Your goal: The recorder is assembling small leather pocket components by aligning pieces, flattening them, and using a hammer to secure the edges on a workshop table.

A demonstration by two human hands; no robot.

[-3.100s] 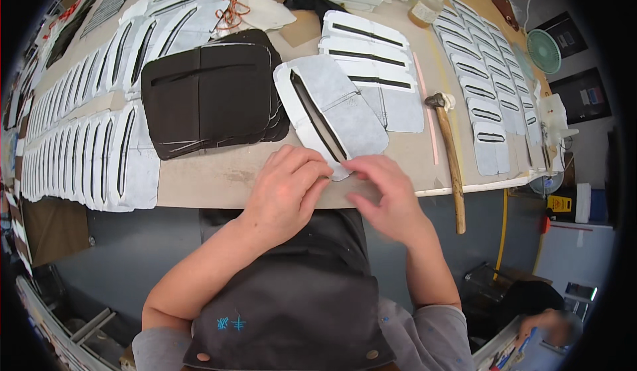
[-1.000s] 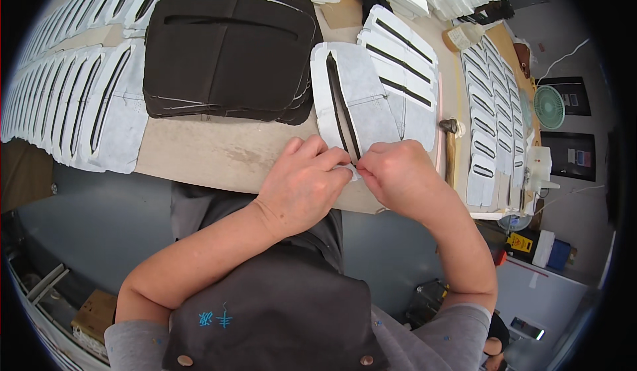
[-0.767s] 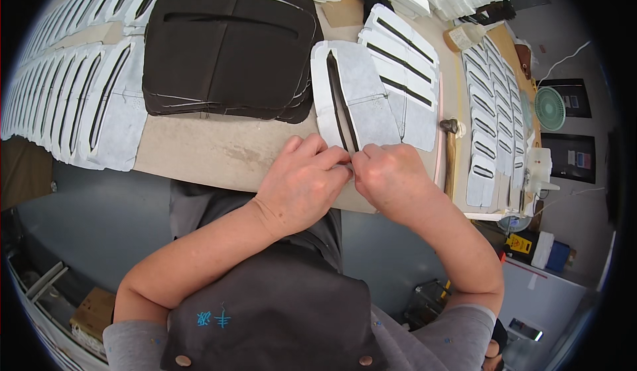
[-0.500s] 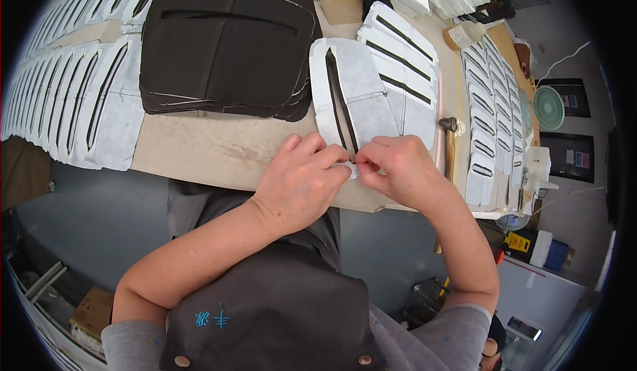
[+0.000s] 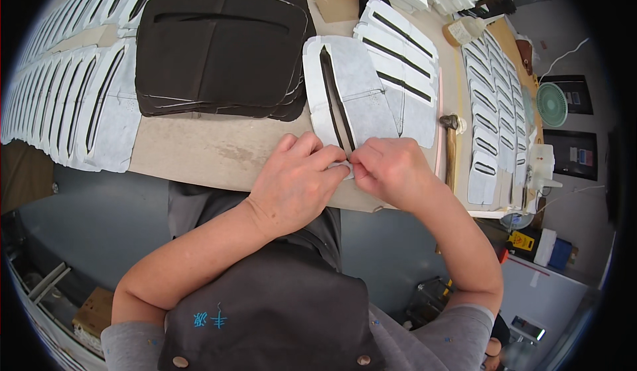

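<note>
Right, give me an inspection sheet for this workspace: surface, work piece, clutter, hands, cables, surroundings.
Surface: beige tabletop, darker smudge toward the front edge.
Work piece: pale slotted panel, flat on the table, slot edged in black.
Clutter: stack of black panels left of it; wooden-handled hammer and squeeze bottle to the right.
Hands: left hand and right hand meet at the panel's near end, fingers bunched; exact grip hidden.
Cables: thin white cable, upper right, off the table.
Surroundings: grey floor; cardboard box lower left; another person, partly visible, lower right.
</note>
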